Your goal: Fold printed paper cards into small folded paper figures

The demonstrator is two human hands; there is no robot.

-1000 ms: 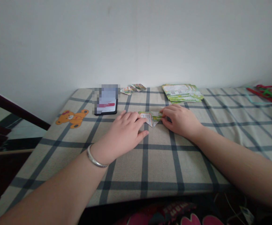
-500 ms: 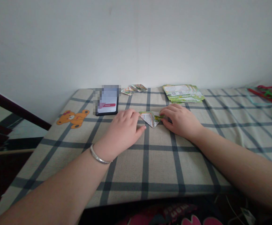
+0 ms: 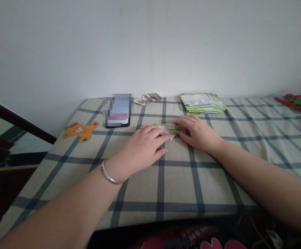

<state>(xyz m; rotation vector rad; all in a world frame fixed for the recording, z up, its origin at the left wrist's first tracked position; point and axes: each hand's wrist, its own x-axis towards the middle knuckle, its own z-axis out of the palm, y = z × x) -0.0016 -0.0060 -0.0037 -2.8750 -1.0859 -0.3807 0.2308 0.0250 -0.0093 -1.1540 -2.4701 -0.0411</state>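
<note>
A small folded piece of printed paper (image 3: 175,130), green and white and coming to a point at the near side, lies flat on the tablecloth between my hands. My left hand (image 3: 144,145), with a silver bangle at the wrist, reaches over its left part. Those fingers are stretched out and apart, the fingertips resting on the paper and covering some of it. My right hand (image 3: 195,133) has the right end of the paper between its thumb and curled fingers; that end is hidden under them.
A phone (image 3: 118,110) lies behind my left hand, beside several small folded paper pieces (image 3: 148,98) by the wall. A stack of printed leaflets (image 3: 203,103) is at the back right. A bear cutout (image 3: 80,131) lies left. Red and green items (image 3: 299,103) sit far right.
My left hand has moved right and slightly nearer, its fingers spreading over the left part of the folded paper. My right hand has stayed almost in place at the right end.
</note>
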